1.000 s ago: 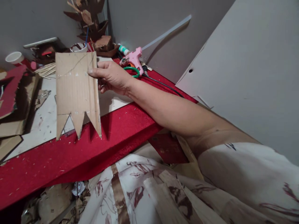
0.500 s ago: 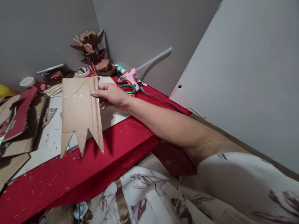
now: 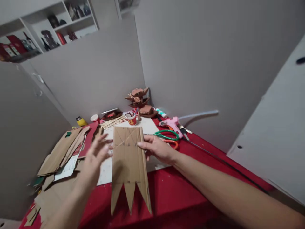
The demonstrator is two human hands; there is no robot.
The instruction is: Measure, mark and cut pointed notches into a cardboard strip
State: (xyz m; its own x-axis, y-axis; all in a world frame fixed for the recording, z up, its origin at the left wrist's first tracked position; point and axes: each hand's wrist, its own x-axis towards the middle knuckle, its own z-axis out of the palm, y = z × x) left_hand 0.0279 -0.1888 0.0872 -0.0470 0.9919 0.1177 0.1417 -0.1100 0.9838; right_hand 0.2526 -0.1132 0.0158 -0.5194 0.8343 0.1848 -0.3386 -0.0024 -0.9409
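My right hand [image 3: 158, 149] grips the right edge of a piece of cardboard [image 3: 128, 162], thumb on its face and fingers behind. The cardboard is brown, with pointed teeth cut along its lower end and pencil lines crossing near the top. To its left, my left hand [image 3: 98, 154] is slightly blurred, fingers apart and close to the cardboard's left edge; whether they touch it I cannot tell. Green-handled scissors [image 3: 168, 134] and orange-handled scissors [image 3: 175, 144] lie just beyond my right hand, beside a pink glue gun [image 3: 172, 124] with a long glue stick in it.
Stacked cardboard sheets [image 3: 63, 149] cover the left of the red table [image 3: 176, 187]. A painted cup [image 3: 131, 118], thin wooden sticks [image 3: 113, 121] and brown cardboard models [image 3: 138, 97] stand at the back. The glue gun's cable [image 3: 214, 156] runs along the right edge, near the wall.
The view has lifted and turned left, bringing the shelves in. My left hand has come into view beside the cardboard. My right hand still holds the cardboard.
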